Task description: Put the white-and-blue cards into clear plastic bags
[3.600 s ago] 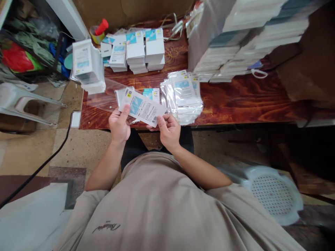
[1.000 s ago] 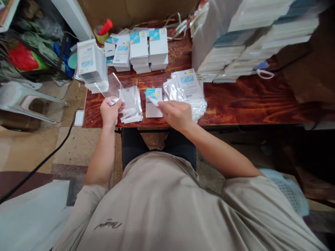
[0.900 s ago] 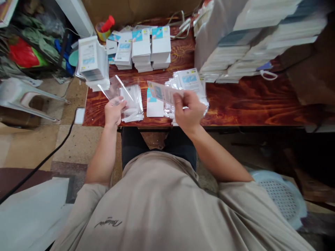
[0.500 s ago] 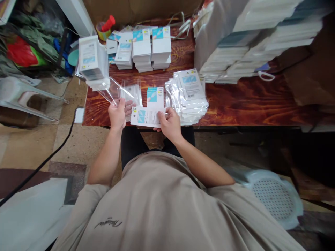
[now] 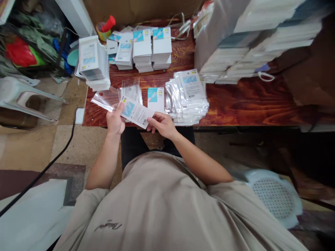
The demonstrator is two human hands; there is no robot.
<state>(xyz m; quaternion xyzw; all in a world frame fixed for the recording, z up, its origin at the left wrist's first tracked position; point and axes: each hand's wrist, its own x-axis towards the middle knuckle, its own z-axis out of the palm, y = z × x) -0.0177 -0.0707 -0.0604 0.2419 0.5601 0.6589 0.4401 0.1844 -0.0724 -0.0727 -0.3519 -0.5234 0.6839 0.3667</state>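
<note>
My left hand (image 5: 115, 120) is closed on a clear plastic bag (image 5: 103, 98), which sticks out flat to its upper left. A white printed card (image 5: 137, 113) with a blue picture lies slantwise between my hands. Its left end meets the bag at my left thumb; whether it is inside the bag I cannot tell. My right hand (image 5: 162, 124) pinches the card's right end between thumb and fingers. Just beyond the card are a pile of clear bags (image 5: 134, 92) and a small stack of blue-and-white cards (image 5: 156, 99).
Bagged cards (image 5: 190, 94) lie heaped at right on the wooden table (image 5: 235, 108). Card stacks (image 5: 142, 48) line the back, with another pile (image 5: 91, 61) at the left edge. Tall stacks (image 5: 227, 52) rise at the back right. A plastic stool (image 5: 274, 198) stands at lower right.
The card has moved left and tilted, and its left end now meets the bag at my left hand. My right hand has shifted left with it. The bag now lies flatter.
</note>
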